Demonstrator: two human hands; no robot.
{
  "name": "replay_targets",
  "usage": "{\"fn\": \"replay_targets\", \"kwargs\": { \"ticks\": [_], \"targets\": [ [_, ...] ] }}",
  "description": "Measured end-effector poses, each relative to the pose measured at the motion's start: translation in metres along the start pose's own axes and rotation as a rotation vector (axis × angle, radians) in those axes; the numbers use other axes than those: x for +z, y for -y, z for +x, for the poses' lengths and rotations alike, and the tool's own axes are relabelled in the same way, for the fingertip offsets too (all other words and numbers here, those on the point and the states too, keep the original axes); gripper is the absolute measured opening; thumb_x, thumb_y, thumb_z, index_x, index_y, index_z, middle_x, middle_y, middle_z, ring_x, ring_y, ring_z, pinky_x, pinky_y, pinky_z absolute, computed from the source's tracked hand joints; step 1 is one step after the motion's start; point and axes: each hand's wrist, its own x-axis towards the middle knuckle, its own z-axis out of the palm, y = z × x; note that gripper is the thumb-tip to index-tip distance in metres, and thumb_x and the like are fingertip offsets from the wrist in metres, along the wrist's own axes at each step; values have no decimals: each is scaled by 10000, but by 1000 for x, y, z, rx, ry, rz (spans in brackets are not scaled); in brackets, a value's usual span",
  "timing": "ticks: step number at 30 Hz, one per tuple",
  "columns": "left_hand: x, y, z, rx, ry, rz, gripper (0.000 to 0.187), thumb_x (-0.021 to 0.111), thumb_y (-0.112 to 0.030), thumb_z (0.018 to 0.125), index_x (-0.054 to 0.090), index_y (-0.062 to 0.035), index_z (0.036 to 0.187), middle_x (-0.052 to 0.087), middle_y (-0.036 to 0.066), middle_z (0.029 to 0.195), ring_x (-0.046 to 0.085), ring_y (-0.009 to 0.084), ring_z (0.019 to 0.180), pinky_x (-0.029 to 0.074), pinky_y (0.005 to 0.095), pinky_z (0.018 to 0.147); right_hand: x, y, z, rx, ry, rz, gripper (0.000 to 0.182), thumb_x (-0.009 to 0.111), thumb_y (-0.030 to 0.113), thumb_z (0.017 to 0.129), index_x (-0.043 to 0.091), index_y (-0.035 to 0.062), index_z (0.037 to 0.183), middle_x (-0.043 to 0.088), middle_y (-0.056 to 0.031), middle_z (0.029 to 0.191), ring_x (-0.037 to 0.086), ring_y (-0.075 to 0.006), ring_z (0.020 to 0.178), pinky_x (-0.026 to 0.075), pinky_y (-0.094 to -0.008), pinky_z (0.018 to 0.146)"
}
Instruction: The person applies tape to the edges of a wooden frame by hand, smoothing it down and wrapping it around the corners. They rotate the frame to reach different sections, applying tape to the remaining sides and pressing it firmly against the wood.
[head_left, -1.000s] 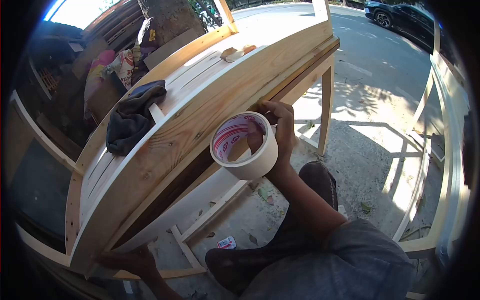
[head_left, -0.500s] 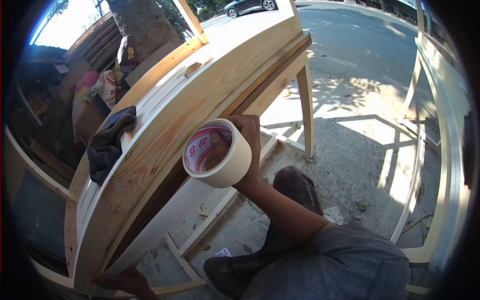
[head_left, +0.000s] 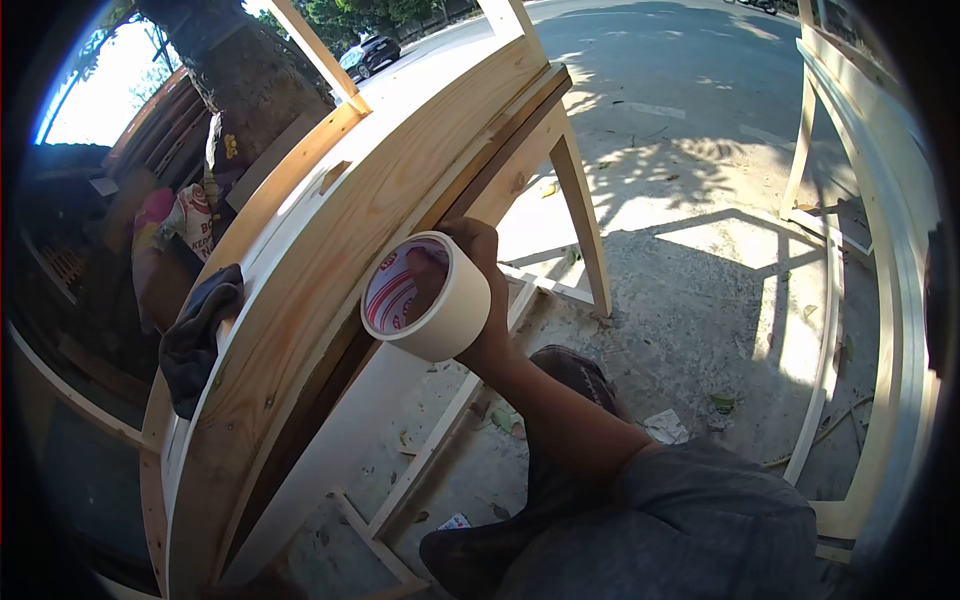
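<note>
My right hand (head_left: 475,250) is closed on a wide roll of cream masking tape (head_left: 455,315), with fingers inside its printed core. A pale unrolled strip of tape (head_left: 335,440) runs from the roll down to the lower left, beneath the edge of a curved wooden panel (head_left: 330,250). The roll sits right beside the panel's dark lower edge. Of my left hand (head_left: 268,584), only a dark, shadowed bit shows at the bottom edge of the view; its fingers cannot be made out.
A dark cloth (head_left: 200,340) hangs over the panel's white-edged far side. Wooden legs (head_left: 580,220) and floor rails (head_left: 425,455) stand below on concrete. Another wooden frame (head_left: 885,300) is at the right. A tree trunk (head_left: 250,75), stuffed sacks (head_left: 185,235) and a parked car (head_left: 370,56) lie beyond.
The camera view has shifted, so the scene sits differently in it. My left hand, seen before at the panel's lower end, has almost left the view. My right hand still holds the roll.
</note>
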Motion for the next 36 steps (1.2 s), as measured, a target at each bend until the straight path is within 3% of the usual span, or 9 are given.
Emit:
{"fn": "replay_targets", "kwargs": {
  "ticks": [2,9,12,13,15,24,28,33,36],
  "targets": [
    [2,-2,5,-6,25,-18,1083,370,-687,1006,-102,99,1582,-129,345,1640,-28,552,1516,133,689,1153,8,5,-3,113,-12,32,421,811,227,839,534,37,1094,688,-118,967,701,-249,817,510,-344,727],
    [-6,-13,18,36,-16,-69,1123,368,-725,988,-118,92,1585,-161,345,1642,-80,543,1523,81,671,1177,-70,-31,83,-1030,-41,-548,335,760,245,861,575,74,1082,632,-12,768,660,-176,692,417,-361,664],
    [48,27,-20,-122,37,-95,1115,337,-731,989,-113,98,1583,-156,351,1641,-74,541,1524,79,664,1182,-67,-15,83,-609,-8,-579,405,794,313,870,575,40,1074,663,-70,832,684,-230,737,460,-386,681],
    [33,46,-37,-132,52,-47,1116,335,-733,988,-112,98,1583,-154,351,1641,-72,542,1524,81,664,1181,-24,-30,60,-166,-97,-165,390,795,278,893,562,9,1054,659,-109,838,689,-269,745,514,-386,692],
    [23,22,-18,-126,63,-8,1117,331,-736,986,-110,99,1583,-151,351,1641,-69,543,1524,83,664,1181,-21,-6,49,104,-8,40,340,769,232,928,553,-8,1034,661,-130,872,692,-292,748,545,-361,704],
    [-4,-16,8,-6,31,2,1126,315,-751,978,-101,102,1583,-138,353,1643,-52,548,1523,96,665,1179,-107,-47,140,-1002,-87,-667,435,826,87,777,580,77,1135,688,-19,858,659,-185,664,475,-335,644],
    [-7,-22,18,43,14,-8,1130,308,-758,974,-97,104,1584,-132,354,1643,-45,550,1523,102,666,1177,-109,-59,145,-883,-95,-567,449,837,134,797,581,46,1155,677,-55,882,652,-193,700,494,-339,644],
    [11,-25,55,103,18,-40,1135,299,-766,970,-92,105,1584,-124,355,1644,-35,553,1522,109,667,1176,-46,-59,113,-62,-207,-76,399,807,193,861,610,1,1149,624,-157,1007,634,-301,893,519,-387,767],
    [30,-44,91,175,23,-54,1129,304,-759,974,-91,104,1585,-122,354,1645,-32,552,1523,112,665,1176,-44,-63,110,-319,-92,-313,314,805,147,827,690,42,1099,606,-113,1011,572,-291,1063,481,-411,916]
  ]
}}
